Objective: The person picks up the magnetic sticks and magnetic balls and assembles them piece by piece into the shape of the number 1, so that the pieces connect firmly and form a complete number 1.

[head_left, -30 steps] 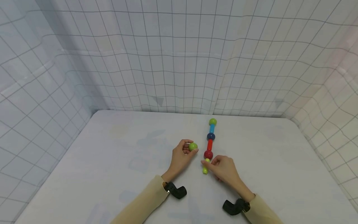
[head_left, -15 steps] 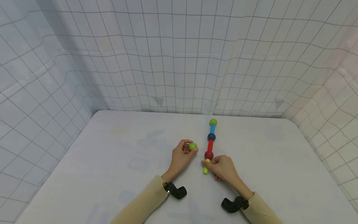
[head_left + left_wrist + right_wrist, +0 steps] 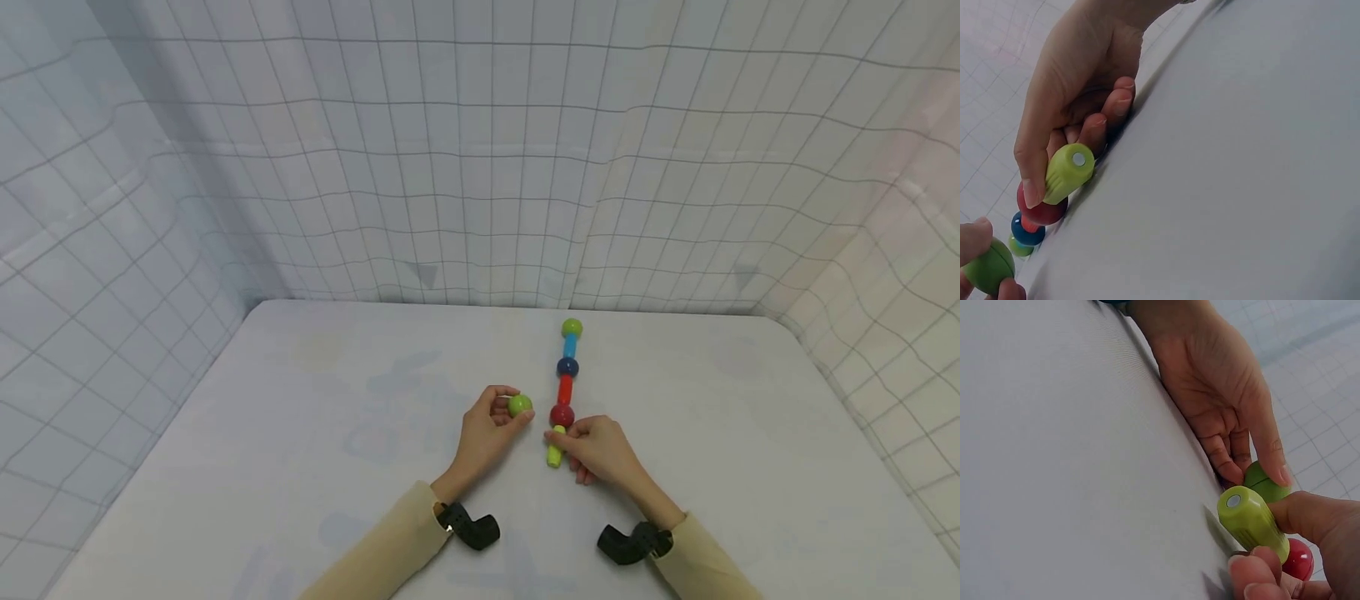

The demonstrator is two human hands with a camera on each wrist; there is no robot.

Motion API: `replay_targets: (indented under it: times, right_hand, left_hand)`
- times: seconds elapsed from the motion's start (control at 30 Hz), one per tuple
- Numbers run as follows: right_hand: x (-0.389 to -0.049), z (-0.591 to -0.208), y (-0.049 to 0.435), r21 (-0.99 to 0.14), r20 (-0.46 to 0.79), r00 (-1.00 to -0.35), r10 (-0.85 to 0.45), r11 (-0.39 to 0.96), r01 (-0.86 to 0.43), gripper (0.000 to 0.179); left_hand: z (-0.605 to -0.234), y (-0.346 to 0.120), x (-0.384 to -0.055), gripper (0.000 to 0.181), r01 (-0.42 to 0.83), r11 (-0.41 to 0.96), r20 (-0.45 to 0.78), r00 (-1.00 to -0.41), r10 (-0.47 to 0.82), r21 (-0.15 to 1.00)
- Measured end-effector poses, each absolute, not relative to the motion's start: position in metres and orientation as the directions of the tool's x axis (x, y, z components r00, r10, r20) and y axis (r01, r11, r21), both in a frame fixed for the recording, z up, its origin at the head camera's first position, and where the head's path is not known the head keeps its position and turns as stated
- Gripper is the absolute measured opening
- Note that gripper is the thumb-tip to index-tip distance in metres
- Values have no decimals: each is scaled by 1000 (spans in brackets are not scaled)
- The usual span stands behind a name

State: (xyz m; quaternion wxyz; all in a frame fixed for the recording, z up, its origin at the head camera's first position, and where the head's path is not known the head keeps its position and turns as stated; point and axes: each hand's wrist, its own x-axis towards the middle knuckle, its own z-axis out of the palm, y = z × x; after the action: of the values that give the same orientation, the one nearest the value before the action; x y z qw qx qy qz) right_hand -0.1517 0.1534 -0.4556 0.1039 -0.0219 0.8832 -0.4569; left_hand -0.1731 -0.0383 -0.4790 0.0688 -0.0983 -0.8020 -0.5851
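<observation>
My left hand [image 3: 480, 435] holds a green ball [image 3: 520, 406] between thumb and fingers, just left of a chain of coloured pieces. With thumb and fingers, my right hand [image 3: 603, 450] pinches a yellow-green ribbed rod [image 3: 554, 447] at the chain's near end. That rod's free end shows a small round silver spot in both wrist views. Beyond it the chain runs away from me: a dark red ball [image 3: 562, 415], a red rod [image 3: 566, 389], a dark blue ball [image 3: 567, 367], a light blue rod [image 3: 570, 346] and another green ball [image 3: 572, 327].
A white table [image 3: 337, 400] lies under everything. White curtains with a grid pattern [image 3: 480, 167] surround its back and sides. Each wrist carries a black camera [image 3: 476, 530] on a strap.
My left hand, with the green ball, sits slightly nearer to me in the head view. The right hand keeps its pinch on the yellow-green rod, and the chain has shifted very slightly right.
</observation>
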Motion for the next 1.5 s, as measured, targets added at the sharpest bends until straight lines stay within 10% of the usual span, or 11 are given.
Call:
replay_targets:
  times: [0.67,1.5]
  right_hand:
    - [-154,-458,154,-841,-148,-978,-145,539,47,43]
    - [-152,-457,151,-838,-126,-988,-87,542,59,37]
  left_hand:
    - [-478,-37,-126,37,192,134,165,-968,187,972]
    - [-477,-32,-117,33,425,434,335,-903,270,795]
